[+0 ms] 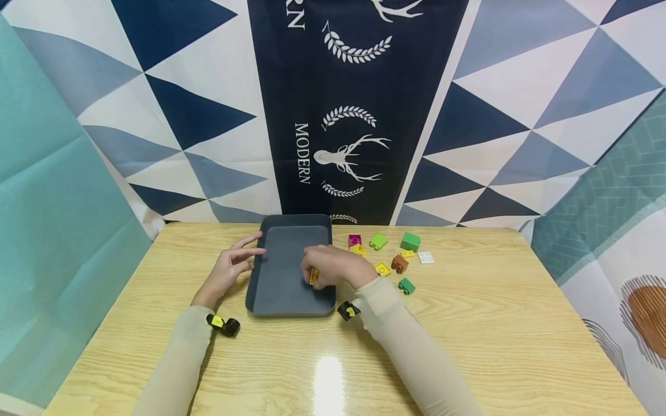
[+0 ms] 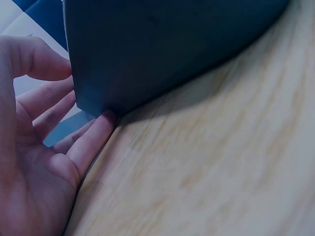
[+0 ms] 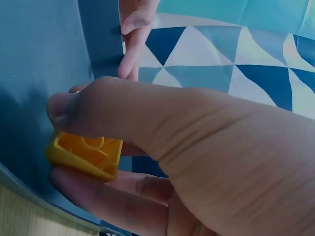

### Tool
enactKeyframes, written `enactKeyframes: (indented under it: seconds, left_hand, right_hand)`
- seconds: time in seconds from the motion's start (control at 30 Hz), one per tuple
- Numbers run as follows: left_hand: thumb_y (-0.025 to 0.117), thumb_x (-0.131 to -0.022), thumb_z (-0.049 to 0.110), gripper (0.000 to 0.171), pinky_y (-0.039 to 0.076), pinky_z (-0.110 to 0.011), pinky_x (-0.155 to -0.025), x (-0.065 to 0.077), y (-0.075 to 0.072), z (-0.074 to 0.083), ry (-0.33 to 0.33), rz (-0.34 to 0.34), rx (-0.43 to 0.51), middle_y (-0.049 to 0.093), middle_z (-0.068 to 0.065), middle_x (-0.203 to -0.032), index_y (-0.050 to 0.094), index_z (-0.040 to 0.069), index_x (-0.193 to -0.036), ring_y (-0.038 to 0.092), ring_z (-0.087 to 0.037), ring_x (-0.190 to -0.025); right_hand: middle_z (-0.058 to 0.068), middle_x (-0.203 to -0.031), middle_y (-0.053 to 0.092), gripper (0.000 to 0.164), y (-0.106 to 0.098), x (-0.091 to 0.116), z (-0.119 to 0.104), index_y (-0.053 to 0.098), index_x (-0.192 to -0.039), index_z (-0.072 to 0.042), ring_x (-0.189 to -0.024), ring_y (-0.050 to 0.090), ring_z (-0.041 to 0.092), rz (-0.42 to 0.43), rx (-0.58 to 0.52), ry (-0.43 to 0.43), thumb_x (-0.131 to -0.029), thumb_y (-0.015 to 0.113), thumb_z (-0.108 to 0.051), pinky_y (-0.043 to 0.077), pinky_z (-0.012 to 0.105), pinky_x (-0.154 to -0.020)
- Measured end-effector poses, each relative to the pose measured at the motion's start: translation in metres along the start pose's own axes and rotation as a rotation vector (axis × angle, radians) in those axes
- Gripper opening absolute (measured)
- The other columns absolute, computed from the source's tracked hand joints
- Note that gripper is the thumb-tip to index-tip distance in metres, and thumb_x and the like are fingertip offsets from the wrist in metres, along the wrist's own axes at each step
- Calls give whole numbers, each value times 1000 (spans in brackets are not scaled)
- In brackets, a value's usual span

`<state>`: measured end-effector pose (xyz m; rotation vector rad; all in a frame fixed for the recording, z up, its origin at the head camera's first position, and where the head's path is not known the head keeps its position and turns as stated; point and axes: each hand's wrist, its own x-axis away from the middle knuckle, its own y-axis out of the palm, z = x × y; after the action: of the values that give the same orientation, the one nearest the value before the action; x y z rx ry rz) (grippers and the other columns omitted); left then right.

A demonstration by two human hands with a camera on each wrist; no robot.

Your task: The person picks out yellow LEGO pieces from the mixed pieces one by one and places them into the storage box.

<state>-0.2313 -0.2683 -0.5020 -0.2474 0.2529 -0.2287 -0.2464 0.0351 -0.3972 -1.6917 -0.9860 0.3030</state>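
My right hand [image 1: 333, 267] is over the right part of the grey tray [image 1: 283, 309], pinching a yellow toy brick [image 1: 313, 276] between thumb and fingers. In the right wrist view the brick's hollow underside [image 3: 93, 152] shows, low against the tray's grey surface. At the tray's left side is my left hand [image 1: 229, 270], fingers stretched out with tips touching the rim. Seen from the left wrist, that hand [image 2: 44, 162] lies beside the tray's dark outer wall [image 2: 157, 49], with a finger low by its base.
Right of the tray lie several loose bricks: magenta [image 1: 354, 239], lime [image 1: 378, 241], green [image 1: 410, 241], brown [image 1: 399, 264], white [image 1: 425, 257], yellow [image 1: 383, 268] and a smaller green one [image 1: 406, 286]. A patterned cloth [image 1: 218, 144] hangs behind the wooden table [image 1: 494, 323].
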Motion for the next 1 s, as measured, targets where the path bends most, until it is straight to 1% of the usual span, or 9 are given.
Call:
enactKeyframes:
  seconds: [0.17,0.33,0.47,0.7,1.0]
  left_hand:
    - [56,-101,-10,42,46,-9,-109,-1,0,0,1,-1,0,39,-26,-181,71,-14,-140,25,-48,-174]
    - [56,-101,-10,42,46,-9,-110,0,0,0,2,-2,0,39,-25,-181,71,-14,-140,24,-48,-174]
    - [57,-101,-10,41,44,-7,-110,0,0,-1,5,-5,2,38,-26,-181,71,-14,-140,24,-49,-174]
    - [57,-101,-11,41,43,-5,-110,0,0,-1,11,-5,3,38,-28,-181,71,-14,-139,24,-50,-173]
    - [57,-102,-10,41,47,-9,-109,0,0,0,9,-4,2,38,-27,-181,71,-14,-139,24,-48,-174]
  right_hand:
    - [-3,-108,66,14,3,-1,-2,81,-90,-18,-107,61,20,-21,14,24,-94,91,-9,55,37,-99]
    - [-3,-106,65,18,6,-2,-4,79,-86,-20,-105,60,19,-27,24,38,-93,91,-8,53,34,-94]
    - [-3,-106,64,21,10,-4,-5,77,-84,-20,-105,59,19,-35,21,49,-93,91,-9,53,34,-95]
    - [-4,-104,63,22,16,-5,-5,75,-83,-20,-104,58,17,-42,17,51,-93,92,-10,52,34,-95]
    - [-4,-105,62,21,20,-6,-7,73,-86,-21,-104,56,17,-45,32,73,-95,90,-11,50,33,-92]
